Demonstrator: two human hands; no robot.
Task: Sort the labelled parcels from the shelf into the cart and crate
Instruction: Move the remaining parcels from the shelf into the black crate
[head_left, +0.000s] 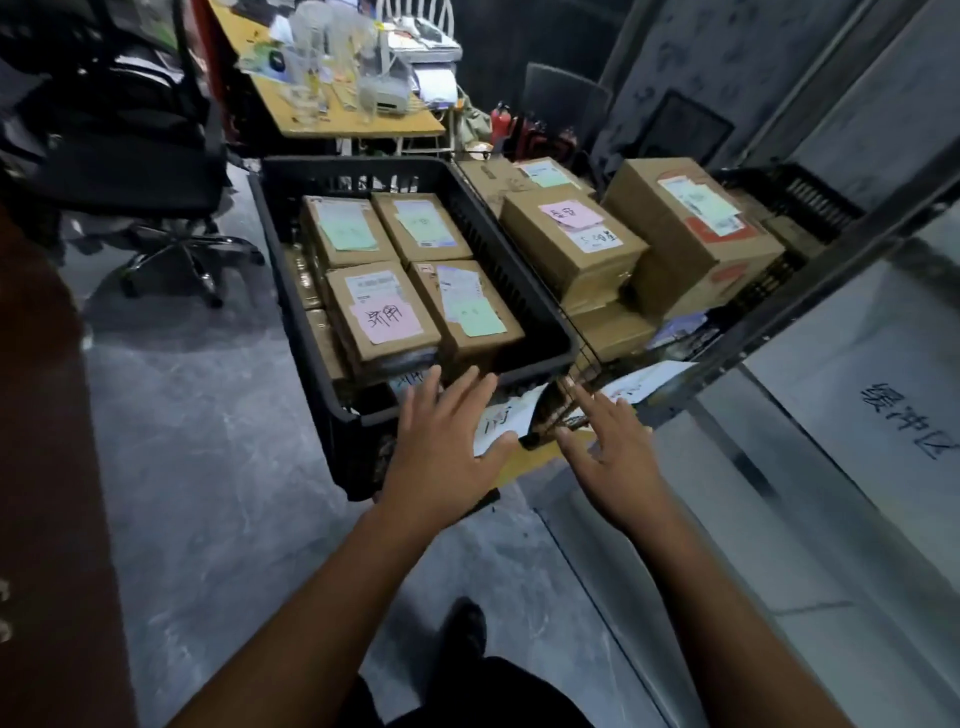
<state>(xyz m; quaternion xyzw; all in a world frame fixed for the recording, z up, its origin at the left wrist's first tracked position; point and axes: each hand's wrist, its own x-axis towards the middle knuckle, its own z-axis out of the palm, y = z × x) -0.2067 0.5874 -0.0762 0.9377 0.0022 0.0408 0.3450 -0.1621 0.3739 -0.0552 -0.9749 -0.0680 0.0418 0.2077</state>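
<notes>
Left hand (441, 447) and right hand (610, 449): fingers spread, holding nothing, at the near wall of a black slatted plastic crate (358, 441). Inside it are brown cardboard parcels (384, 312) with pink and green handwritten labels, not legible. Just right, a wire cart (582, 358) holds larger cartons (571, 244). A grey panel (831, 395) reads 缓冲区.

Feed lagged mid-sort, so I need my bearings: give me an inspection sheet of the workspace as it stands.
Surface: grey floor.
Job's things: black crate holds labelled parcels, four on top, one pink-labelled parcel among them; cart to its right carries more, including a large box.
Clutter: glassware on the desk behind.
Hands: left hand and right hand both open, empty, reaching near the crate's front rim.
Cables: nothing seen.
Surroundings: office chair at left, fire extinguishers at the back.
</notes>
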